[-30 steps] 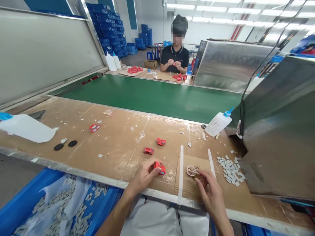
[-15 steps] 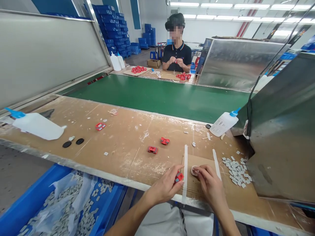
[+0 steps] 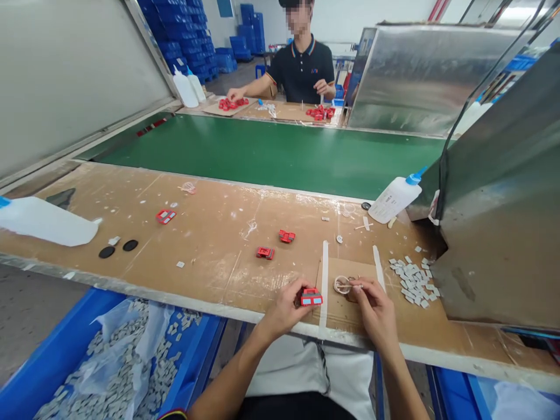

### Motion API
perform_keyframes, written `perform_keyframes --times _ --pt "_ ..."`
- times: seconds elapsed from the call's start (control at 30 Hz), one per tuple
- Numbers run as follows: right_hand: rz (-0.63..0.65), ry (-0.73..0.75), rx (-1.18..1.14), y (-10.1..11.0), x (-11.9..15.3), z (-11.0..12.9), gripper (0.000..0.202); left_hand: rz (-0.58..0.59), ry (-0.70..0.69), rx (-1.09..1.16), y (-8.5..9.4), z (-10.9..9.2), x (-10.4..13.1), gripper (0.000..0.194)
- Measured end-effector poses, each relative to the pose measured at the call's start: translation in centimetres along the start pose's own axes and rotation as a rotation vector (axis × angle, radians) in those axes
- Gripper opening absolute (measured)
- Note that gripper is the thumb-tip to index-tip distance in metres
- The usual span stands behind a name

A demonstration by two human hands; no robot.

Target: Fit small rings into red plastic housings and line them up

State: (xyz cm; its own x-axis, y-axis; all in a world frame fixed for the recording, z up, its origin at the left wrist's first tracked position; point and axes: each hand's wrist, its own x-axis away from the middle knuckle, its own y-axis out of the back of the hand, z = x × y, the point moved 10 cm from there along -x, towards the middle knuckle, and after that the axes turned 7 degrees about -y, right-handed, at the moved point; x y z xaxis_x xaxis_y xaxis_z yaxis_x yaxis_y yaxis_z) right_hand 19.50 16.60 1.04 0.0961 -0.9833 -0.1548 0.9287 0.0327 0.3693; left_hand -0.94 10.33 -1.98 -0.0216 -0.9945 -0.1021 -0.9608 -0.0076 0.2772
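My left hand (image 3: 283, 309) grips a small red toy car body (image 3: 311, 297) with grey and pale window-like patches, just above the table edge. Between the fingertips of my right hand (image 3: 377, 309) is a thin pale stick (image 3: 352, 285). Its tip reaches over a small round white dish (image 3: 336, 285) on a cardboard sheet (image 3: 339, 319); whether it touches what is inside I cannot tell. Two similar red pieces, one nearer (image 3: 265, 253) and one farther (image 3: 287, 236), lie beyond my left hand. A third red piece (image 3: 166, 216) sits farther left.
Small grey tiles (image 3: 413, 281) are heaped at right beside a metal housing (image 3: 503, 233). Glue bottles stand at right (image 3: 396, 200) and lie at left (image 3: 48, 221). Across the green belt (image 3: 262, 149) a co-worker (image 3: 301, 70) reaches to red pieces. A blue bin (image 3: 201, 361) sits below.
My left hand has turned the red body so its window side faces me. My right hand has drawn back slightly from the dish, exposing the stick. The co-worker's arm has stretched sideways. The view has tilted down.
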Motion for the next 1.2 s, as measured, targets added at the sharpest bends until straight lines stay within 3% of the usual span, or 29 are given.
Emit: perform_keyframes --times 0.17,0.3,0.6,0.87,1.2 --pt "-0.104 -0.136 -0.087 1.3 0.4 -1.0 0.04 0.053 -0.028 -0.009 -0.2 -0.2 -0.2 0.024" --pt "-0.169 -0.138 -0.107 1.6 1.2 0.1 0.039 0.093 -0.075 -0.075 -0.5 -0.7 -0.3 0.024" --pt "-0.018 0.086 0.032 -1.3 2.9 4.7 0.022 0.092 -0.145 -0.124 -0.7 -0.8 -0.3 0.023" --pt "0.044 0.161 0.043 -3.4 3.4 5.1 0.019 0.105 -0.173 -0.154 -0.8 -1.4 -0.4 0.021" --pt "0.071 0.278 0.107 -4.1 3.7 6.6 0.022 0.105 -0.183 -0.164 -0.8 -1.4 -0.3 0.021"
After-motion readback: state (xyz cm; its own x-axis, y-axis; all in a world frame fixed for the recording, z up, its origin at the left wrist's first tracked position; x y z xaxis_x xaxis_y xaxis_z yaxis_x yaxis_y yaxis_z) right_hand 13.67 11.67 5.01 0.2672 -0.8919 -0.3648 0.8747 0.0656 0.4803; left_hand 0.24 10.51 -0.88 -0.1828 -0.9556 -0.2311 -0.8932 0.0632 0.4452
